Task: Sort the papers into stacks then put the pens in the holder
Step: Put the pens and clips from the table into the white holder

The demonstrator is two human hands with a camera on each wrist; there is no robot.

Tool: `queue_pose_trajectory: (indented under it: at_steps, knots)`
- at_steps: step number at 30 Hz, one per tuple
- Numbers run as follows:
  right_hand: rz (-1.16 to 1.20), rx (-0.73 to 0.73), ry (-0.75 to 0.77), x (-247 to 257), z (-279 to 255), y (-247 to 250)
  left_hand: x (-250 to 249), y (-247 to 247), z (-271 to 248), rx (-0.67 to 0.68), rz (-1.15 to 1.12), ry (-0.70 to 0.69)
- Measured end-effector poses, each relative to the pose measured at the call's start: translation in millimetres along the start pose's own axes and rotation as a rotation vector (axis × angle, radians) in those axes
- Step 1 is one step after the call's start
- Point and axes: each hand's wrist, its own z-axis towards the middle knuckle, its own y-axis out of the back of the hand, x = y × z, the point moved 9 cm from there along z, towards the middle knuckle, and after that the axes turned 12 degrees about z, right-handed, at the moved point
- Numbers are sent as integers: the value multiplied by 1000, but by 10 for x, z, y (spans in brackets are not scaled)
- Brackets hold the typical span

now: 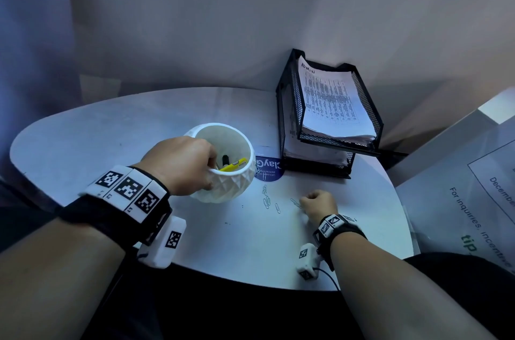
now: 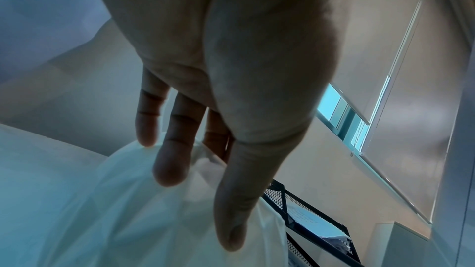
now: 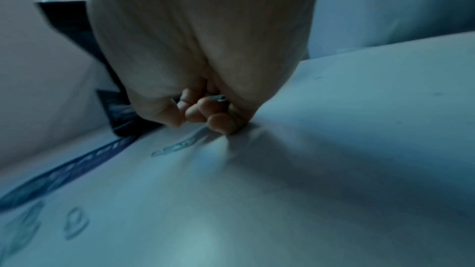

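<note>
The holder [image 1: 223, 164] is being gripped at its near rim by the left hand [image 1: 181, 165], fingers inside, thumb outside; pens [image 1: 232, 165] are already lying in it, papers [image 1: 328, 100] stacked in the tray [image 1: 289, 113]; the right hand [image 1: 319, 204] is being held curled on the surface [image 1: 250, 250], a small metal piece, prob. a clip, pinched inside; loose paper clips [image 1: 267, 200] are lying just left of that grip, betw. it & the holder, long axes roughly pointing away; right hand nearer.
</note>
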Motion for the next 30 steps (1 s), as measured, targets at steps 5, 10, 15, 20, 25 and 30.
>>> queue_pose_trajectory:
  at_steps: [5,10,15,20,25,30]
  knots:
    - [165,-22,-60,-132,-6,144,-11,17,2,-3,-9,-5]
    - [-100,61,68,-69,-59,-4,-34,10,-13,3,-5,-8]
    - [-265,52,62,-23,-75,-125,-22,-20,-22,10,-2,-3]
    - [19,37,-78,-52,-117,-78,-43,-18,1,13,14,-10]
    - [841,122,-157,471,-335,-118,-61,-28,12,14,29,-26]
    - [956,378,42,1625,-734,-285,-116,-49,2,22,50,-38]
